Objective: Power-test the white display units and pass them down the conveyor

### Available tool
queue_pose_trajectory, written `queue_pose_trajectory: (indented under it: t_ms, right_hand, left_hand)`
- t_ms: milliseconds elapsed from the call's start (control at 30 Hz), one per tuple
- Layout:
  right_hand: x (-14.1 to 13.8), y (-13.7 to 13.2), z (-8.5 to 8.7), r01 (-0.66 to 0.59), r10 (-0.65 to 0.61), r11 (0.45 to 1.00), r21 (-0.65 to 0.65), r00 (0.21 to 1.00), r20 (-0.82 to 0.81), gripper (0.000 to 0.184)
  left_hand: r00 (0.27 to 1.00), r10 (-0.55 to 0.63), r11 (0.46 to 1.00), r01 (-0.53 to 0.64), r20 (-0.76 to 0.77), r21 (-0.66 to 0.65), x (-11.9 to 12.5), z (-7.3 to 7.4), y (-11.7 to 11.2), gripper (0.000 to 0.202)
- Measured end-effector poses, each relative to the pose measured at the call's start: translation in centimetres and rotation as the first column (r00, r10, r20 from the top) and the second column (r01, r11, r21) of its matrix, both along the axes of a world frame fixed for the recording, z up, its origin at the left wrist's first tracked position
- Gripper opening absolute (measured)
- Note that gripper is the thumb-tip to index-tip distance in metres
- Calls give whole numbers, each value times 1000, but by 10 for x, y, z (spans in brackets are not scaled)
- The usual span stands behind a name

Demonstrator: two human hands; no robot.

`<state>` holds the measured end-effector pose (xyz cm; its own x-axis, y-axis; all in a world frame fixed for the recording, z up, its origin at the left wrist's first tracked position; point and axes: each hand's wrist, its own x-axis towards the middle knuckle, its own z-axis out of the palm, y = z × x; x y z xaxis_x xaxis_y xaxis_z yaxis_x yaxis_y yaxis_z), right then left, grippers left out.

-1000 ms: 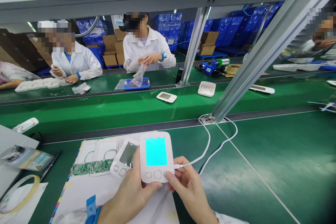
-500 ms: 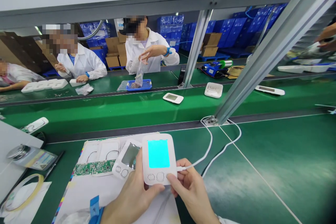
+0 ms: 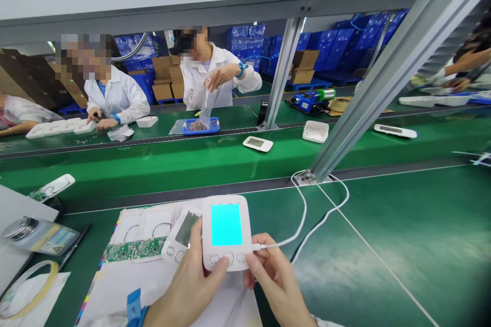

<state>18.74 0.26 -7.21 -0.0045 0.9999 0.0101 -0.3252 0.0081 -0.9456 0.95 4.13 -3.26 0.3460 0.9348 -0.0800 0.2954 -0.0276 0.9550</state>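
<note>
A white electronic monitor with a bright cyan lit screen and a row of buttons is held up over the white paper. Gripping its left side, my left hand has its thumb on the buttons along the bottom. My right hand pinches the lower right corner, its fingers partly hidden behind. By these fingers, a white cable plugs into the monitor's right edge. A second white monitor, its screen dark, lies just behind my left hand. Green circuit boards with white casings lie left of it.
A metal post rises from the bench at right, the cable looping at its foot. A tape roll and a lidded bottle are at left. The green conveyor carries white casings. Co-workers in white coats sit across; one holds a plastic bag over a blue tray.
My left thumb has moved up from below the monitor onto its buttons. Across the conveyor, a co-worker's hands have moved away from a white casing.
</note>
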Motion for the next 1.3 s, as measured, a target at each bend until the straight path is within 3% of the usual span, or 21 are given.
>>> queue_pose_trajectory:
  t_ms: [433,800,967,1300]
  right_hand:
    - [-1,1,0,4,-4,1000,-1,1000,-18,33]
    - [0,1,2,22,-22,1000,6,1000,-21,33]
    - [-4,1,6,94,-94,995,-14,994,-47,34]
    - [-1,0,7,25,-25,1000,-7,999,-26,34]
  left_hand:
    - [999,-2,1000,1,37,13,-1,-2,-1,68]
    - [999,-21,1000,21,-26,-3,-2,4,0,75]
    - [999,-40,999,40,0,-30,0,6,0,75]
    - [1000,-24,999,23,-16,-31,-3,4,1,82]
